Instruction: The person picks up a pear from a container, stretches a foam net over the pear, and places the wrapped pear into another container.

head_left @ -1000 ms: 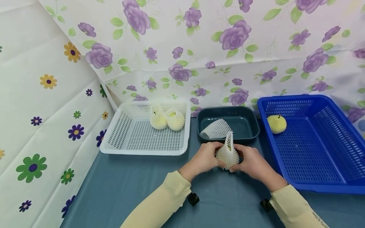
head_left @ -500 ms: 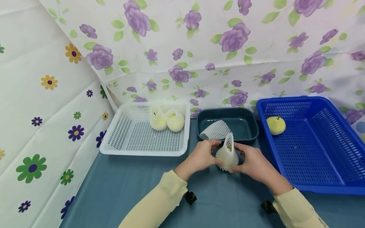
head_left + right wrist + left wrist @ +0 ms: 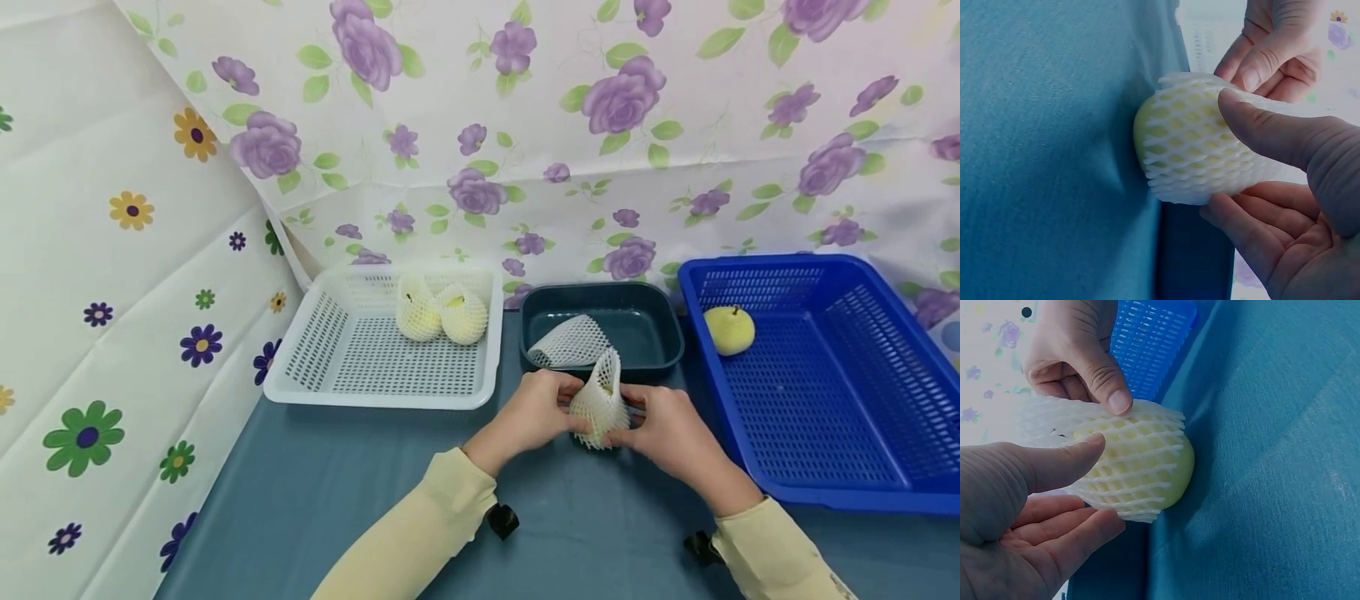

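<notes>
A yellow-green pear (image 3: 1184,472) stands on the table inside a white foam net (image 3: 600,414), its bare bottom showing below the net's edge in both wrist views. The net's upper end rises loose to a point above the fruit. My left hand (image 3: 534,414) pinches the net and pear from the left, thumb in front and fingers behind. From the right side, my right hand (image 3: 670,427) pinches them in the same way. Another foam net (image 3: 570,342) lies in the dark green tray (image 3: 660,367) just behind the hands.
At the left, a white basket (image 3: 378,398) holds two net-covered pears (image 3: 463,315). The blue basket (image 3: 825,492) at the right holds one bare pear (image 3: 729,330). A floral sheet (image 3: 555,108) hangs behind.
My right hand's fingers spread a little from the net, then came back against it. The net's peak has tilted slightly to the right; the pear stays in place.
</notes>
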A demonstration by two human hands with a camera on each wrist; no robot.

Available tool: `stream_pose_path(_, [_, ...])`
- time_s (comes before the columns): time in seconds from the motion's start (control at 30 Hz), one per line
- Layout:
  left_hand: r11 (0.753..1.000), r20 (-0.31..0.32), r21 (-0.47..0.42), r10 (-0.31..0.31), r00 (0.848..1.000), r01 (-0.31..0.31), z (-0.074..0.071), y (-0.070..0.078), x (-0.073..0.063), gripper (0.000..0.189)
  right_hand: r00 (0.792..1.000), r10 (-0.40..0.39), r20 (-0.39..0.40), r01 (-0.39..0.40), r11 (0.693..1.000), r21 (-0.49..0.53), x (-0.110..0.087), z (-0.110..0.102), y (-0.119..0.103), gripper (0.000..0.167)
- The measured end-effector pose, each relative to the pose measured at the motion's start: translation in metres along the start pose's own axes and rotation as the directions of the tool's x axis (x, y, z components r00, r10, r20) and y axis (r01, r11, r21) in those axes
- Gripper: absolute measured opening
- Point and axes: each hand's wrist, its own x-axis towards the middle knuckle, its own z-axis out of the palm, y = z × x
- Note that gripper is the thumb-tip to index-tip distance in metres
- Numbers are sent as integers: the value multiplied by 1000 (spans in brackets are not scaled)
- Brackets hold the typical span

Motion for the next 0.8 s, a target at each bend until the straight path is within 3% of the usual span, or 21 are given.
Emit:
stream_pose_path(0.37, [1000, 9, -5, 10, 1000, -10, 5, -7, 3, 53, 998, 55, 20, -55, 998, 27, 3, 8, 6, 81])
stream_pose_path(0.6, [999, 27, -32, 18, 999, -17, 7, -10, 2, 52, 999, 51, 8, -51, 999, 18, 2, 14, 11, 87])
stream_pose_path(0.8, [999, 41, 35, 2, 999, -4, 4, -11, 1, 71, 998, 59, 22, -59, 998, -2, 0, 10, 10, 96])
